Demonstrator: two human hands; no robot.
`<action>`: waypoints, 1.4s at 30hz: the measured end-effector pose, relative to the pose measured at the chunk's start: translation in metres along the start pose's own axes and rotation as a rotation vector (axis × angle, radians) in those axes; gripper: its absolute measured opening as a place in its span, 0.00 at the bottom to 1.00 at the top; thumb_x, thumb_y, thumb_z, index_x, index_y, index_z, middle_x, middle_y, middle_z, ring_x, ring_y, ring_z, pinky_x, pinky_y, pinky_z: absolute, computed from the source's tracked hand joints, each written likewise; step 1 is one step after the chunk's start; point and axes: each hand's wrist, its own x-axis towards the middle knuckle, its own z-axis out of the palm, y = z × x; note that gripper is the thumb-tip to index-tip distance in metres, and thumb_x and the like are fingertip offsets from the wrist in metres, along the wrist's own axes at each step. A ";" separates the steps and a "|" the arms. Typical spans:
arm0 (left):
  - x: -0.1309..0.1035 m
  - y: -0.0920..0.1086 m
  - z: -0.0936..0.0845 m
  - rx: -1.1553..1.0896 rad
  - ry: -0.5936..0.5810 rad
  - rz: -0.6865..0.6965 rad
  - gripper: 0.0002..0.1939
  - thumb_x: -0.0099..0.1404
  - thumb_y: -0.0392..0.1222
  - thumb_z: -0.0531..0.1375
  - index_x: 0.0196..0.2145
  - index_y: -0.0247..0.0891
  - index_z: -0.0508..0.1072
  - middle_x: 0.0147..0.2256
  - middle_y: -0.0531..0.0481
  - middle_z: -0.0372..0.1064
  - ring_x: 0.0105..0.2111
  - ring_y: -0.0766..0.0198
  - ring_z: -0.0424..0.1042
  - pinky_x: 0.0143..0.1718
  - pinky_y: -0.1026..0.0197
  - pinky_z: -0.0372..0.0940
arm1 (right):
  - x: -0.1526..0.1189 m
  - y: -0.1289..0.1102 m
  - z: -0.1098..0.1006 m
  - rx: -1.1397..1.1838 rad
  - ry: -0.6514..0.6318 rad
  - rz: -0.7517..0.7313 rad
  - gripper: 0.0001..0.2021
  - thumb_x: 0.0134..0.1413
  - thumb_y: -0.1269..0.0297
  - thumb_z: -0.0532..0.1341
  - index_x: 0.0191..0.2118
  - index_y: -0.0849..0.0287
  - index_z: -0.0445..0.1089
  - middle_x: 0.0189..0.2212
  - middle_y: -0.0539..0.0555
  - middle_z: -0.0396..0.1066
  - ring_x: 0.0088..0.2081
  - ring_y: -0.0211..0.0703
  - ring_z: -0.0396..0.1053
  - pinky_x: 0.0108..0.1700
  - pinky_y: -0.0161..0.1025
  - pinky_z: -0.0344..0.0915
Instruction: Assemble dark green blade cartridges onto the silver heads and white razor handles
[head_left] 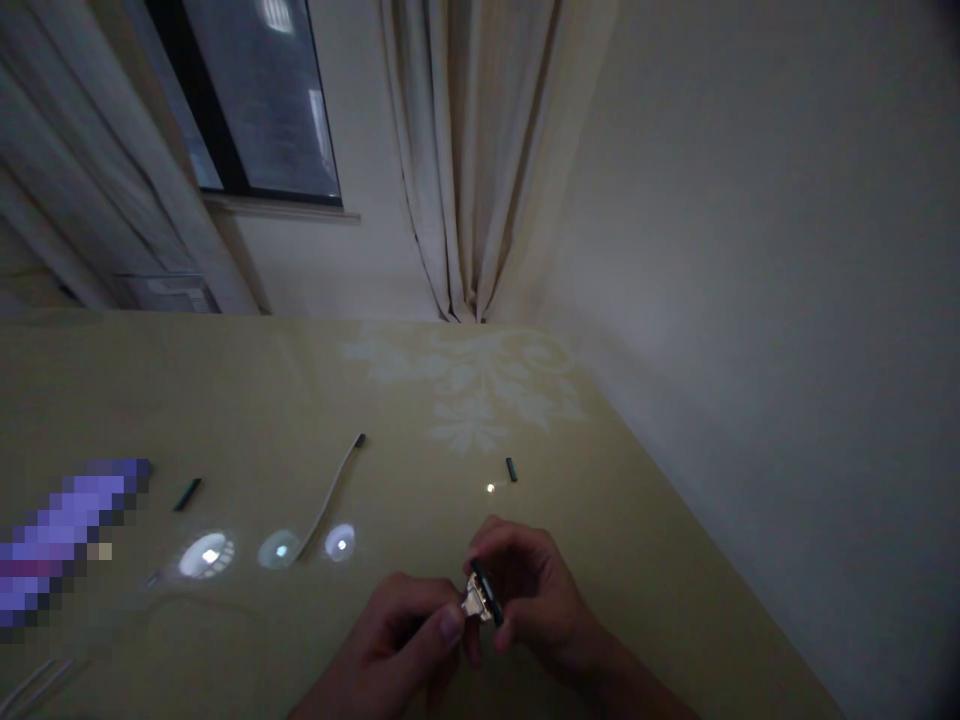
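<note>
In the head view my left hand (409, 635) pinches a small shiny metallic piece (475, 600), which looks like a connector, between thumb and fingers. Against its right side stands a narrow dark strip (487, 592), tilted. Thumb and fingers of my right hand (544, 600) grip this strip by its two ends. The metallic piece and the strip touch; whether they are joined I cannot tell. Beyond my hands lies another short dark strip (511, 470), beside a small bright spot of light.
A pale thin cable (330, 495) with a dark end lies on the yellowish table (645, 530). Farther left are another dark strip (187, 494) and a pixelated purple shape (67, 530). White cables (37, 685) run at the lower left. A wall (750, 300) borders the table's right edge.
</note>
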 end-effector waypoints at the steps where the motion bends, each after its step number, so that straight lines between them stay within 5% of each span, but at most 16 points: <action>1: 0.000 -0.001 0.000 0.012 0.001 0.012 0.33 0.73 0.70 0.57 0.32 0.36 0.83 0.21 0.53 0.64 0.22 0.67 0.64 0.28 0.65 0.57 | 0.000 0.001 -0.001 0.001 -0.007 -0.005 0.28 0.30 0.62 0.88 0.44 0.51 0.85 0.37 0.49 0.76 0.33 0.35 0.72 0.33 0.28 0.69; 24: -0.002 0.004 0.001 -0.061 0.007 -0.017 0.31 0.69 0.70 0.61 0.32 0.37 0.83 0.24 0.52 0.67 0.22 0.69 0.63 0.28 0.66 0.61 | 0.000 -0.001 0.002 -0.009 -0.024 -0.004 0.28 0.30 0.64 0.87 0.44 0.50 0.85 0.37 0.50 0.76 0.33 0.37 0.75 0.33 0.30 0.74; 33: 0.003 -0.004 -0.004 -0.076 -0.055 0.048 0.33 0.73 0.69 0.58 0.31 0.35 0.81 0.19 0.55 0.61 0.19 0.71 0.58 0.25 0.66 0.53 | -0.001 -0.001 0.001 0.012 -0.032 -0.005 0.28 0.31 0.62 0.87 0.44 0.51 0.85 0.38 0.50 0.76 0.34 0.37 0.75 0.32 0.30 0.72; 42: -0.003 0.011 0.005 -0.051 0.002 -0.049 0.34 0.69 0.73 0.59 0.31 0.36 0.83 0.19 0.55 0.62 0.20 0.70 0.60 0.26 0.64 0.55 | -0.001 0.002 0.003 -0.011 0.001 -0.006 0.28 0.30 0.59 0.87 0.43 0.51 0.85 0.37 0.49 0.75 0.31 0.36 0.72 0.32 0.30 0.71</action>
